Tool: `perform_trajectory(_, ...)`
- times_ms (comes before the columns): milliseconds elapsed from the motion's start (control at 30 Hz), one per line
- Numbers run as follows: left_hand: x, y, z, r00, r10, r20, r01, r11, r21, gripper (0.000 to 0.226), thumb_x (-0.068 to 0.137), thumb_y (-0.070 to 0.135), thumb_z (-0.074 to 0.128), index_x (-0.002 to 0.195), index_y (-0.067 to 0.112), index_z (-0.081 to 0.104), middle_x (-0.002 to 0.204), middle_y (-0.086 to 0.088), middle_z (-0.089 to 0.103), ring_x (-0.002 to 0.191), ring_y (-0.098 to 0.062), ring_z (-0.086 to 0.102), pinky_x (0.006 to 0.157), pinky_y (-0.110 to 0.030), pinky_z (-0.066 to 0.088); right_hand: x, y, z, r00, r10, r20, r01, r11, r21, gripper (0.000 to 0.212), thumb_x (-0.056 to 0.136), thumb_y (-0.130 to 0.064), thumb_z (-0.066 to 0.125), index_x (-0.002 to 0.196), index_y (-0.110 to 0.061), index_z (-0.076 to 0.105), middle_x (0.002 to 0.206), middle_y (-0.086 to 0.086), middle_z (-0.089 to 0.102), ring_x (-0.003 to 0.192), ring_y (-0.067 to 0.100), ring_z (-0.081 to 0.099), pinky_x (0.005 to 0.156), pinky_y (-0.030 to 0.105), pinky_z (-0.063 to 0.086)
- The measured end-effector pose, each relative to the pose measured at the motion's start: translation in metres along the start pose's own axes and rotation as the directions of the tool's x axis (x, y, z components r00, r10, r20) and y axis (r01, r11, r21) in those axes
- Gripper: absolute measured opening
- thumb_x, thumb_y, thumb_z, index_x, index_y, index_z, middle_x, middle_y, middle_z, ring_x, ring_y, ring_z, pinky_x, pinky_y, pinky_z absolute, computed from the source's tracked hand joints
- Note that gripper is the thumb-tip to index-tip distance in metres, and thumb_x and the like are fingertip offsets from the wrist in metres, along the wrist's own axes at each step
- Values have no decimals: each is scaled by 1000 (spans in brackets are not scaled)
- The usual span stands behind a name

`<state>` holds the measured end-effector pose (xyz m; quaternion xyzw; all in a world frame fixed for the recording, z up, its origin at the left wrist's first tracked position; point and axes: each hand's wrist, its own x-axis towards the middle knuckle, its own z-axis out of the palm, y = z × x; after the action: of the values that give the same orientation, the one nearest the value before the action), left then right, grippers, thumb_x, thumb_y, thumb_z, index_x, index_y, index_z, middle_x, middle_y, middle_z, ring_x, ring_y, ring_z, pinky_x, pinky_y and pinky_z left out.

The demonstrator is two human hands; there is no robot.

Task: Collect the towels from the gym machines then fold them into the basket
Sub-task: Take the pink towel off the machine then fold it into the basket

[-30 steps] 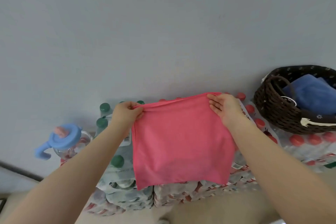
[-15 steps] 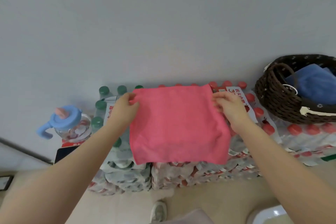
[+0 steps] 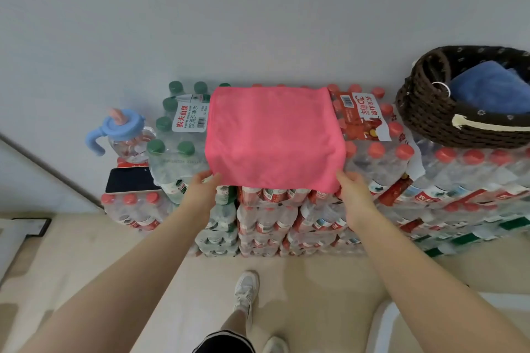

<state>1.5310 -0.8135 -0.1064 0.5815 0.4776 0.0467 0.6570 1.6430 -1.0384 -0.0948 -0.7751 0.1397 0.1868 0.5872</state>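
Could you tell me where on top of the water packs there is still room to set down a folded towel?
Little: the pink towel covers the middle, the basket fills the right, and the phone and blue-lidded cup crowd the lower left. Free patches: green caps left of the towel, red caps between towel and basket.

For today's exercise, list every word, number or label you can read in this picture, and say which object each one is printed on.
"农夫山泉": white label on the green-capped water pack.
"饮用纯净水": the same white label; its smaller print is too small to read.
"农夫山泉" and "30周年": red label on the red-capped water pack, printed upside down to this view.
Barcode digits and bottle wrappers lower in the stack: too blurred to read.
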Motion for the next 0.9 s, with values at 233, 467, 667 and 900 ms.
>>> perform_trajectory(233,-3,-4,14,1000,28,9,-29,997,72,39,92,24,50,125,3,47,122,-13,55,100,-22,48,87,-34,38,0,-4,-13,992,67,109,-65,998,-27,29,91,-18,56,115,-2,56,121,12,58,117,30,52,100,40,42)
perform_trajectory(467,-13,-5,-6,992,54,114,-22,964,-266,8,94,16,46,99,10,48,88,-3,53,74,-15,53,62,-28,49,-2,3,-44,984,72,163,-94,987,130,10,95,-14,48,86,-9,47,93,12,56,81,24,58,64,30,52)
perform_trajectory(667,-28,-11,-19,983,149,105,-119,961,-248,32,96,14,44,128,17,42,107,-6,54,73,-15,54,58,-26,52,-15,10,-55,973,-117,200,63,965,253,22,95,-3,41,79,-17,49,74,7,49,55,16,40,50,23,39)
perform_trajectory(900,-57,8,-31,913,317,255,-272,942,-197,28,77,0,43,84,15,66,98,-8,56,79,-16,48,71,-26,41,-30,2,-69,949,-218,230,123,922,366,32,88,6,34,84,-12,61,78,-1,68,81,15,62,81,28,50)
